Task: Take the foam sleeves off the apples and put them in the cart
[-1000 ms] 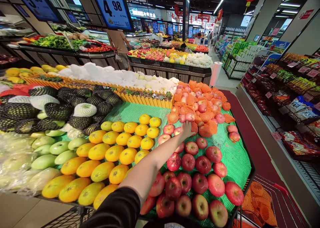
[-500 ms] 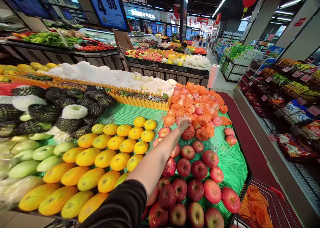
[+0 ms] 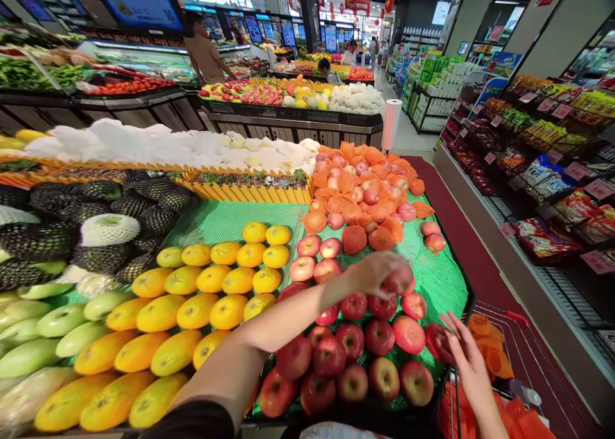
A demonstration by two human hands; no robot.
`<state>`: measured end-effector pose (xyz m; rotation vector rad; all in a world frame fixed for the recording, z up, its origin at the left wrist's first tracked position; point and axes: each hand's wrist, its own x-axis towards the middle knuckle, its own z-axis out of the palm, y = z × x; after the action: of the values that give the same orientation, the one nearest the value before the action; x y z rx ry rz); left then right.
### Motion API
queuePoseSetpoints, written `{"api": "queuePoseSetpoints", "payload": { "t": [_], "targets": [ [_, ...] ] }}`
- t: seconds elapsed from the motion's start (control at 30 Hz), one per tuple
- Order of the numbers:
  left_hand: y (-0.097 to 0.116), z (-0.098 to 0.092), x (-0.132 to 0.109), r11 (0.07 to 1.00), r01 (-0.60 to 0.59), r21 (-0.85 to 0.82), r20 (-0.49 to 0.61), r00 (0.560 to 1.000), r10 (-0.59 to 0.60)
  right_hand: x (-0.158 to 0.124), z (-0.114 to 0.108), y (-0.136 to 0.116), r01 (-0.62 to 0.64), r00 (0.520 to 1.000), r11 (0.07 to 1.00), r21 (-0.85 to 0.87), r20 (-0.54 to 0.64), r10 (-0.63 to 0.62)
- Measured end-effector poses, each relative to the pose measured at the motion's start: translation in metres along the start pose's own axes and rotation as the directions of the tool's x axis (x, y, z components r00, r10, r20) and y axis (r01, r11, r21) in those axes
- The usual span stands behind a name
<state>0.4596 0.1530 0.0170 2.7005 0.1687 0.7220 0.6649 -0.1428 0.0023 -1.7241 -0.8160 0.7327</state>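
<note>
Apple (image 3: 400, 279) sits in the left hand (image 3: 379, 273), whose fingers curl round it from above so that only its red, pale-flecked side shows past the fingertips; the hand is closed on it and held above the display, the bare forearm stretching back to a dark sleeve (image 3: 192, 423) at the bottom edge. Below and just beside that hand lie the loose red apples (image 3: 379, 336), spread in rows on green mesh matting (image 3: 442, 279). The right hand (image 3: 468, 356) is lower and to the right, well apart from the left, at the corner of the display; its fingers are spread and it holds nothing, the fingertips just beside an apple at the edge (image 3: 435, 341), though whether they touch it cannot be told. Under the right hand is a shopping cart (image 3: 509, 323) with a red rim, with orange foam nets (image 3: 490, 362) lying in it.

Beyond the left hand, farther up the display, is a heap of pinkish apples in orange nets (image 3: 369, 189). To the left of the left forearm lie rows of yellow-orange mangoes (image 3: 211, 298), and farther left green mangoes (image 3: 52, 323) and fruit in black nets (image 3: 96, 215). Far past both hands a person in a brown top (image 3: 204, 51) stands at another fruit stand, and packaged goods fill the shelves (image 3: 552, 189) on the right across a red floor strip.
</note>
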Motion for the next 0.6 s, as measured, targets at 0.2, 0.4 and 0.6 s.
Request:
{"api": "queuePoseSetpoints", "payload": {
  "t": [0.2,0.4,0.6],
  "targets": [
    [0.073,0.004,0.017,0.987,-0.161,-0.028,0.207,0.965,0.163,0.038,0.075,-0.043,0.184,0.976,0.978,-0.096,-0.100,-0.193],
    [0.062,-0.043,-0.016,0.992,0.114,0.044,0.056,0.992,-0.117,0.107,-0.020,-0.003,-0.146,0.982,0.737,-0.660,-0.188,0.026],
    [0.030,-0.067,-0.084,0.927,0.350,0.136,-0.082,0.936,-0.341,0.147,-0.046,0.040,0.011,0.958,0.665,-0.747,0.198,0.206]
  ]
}}
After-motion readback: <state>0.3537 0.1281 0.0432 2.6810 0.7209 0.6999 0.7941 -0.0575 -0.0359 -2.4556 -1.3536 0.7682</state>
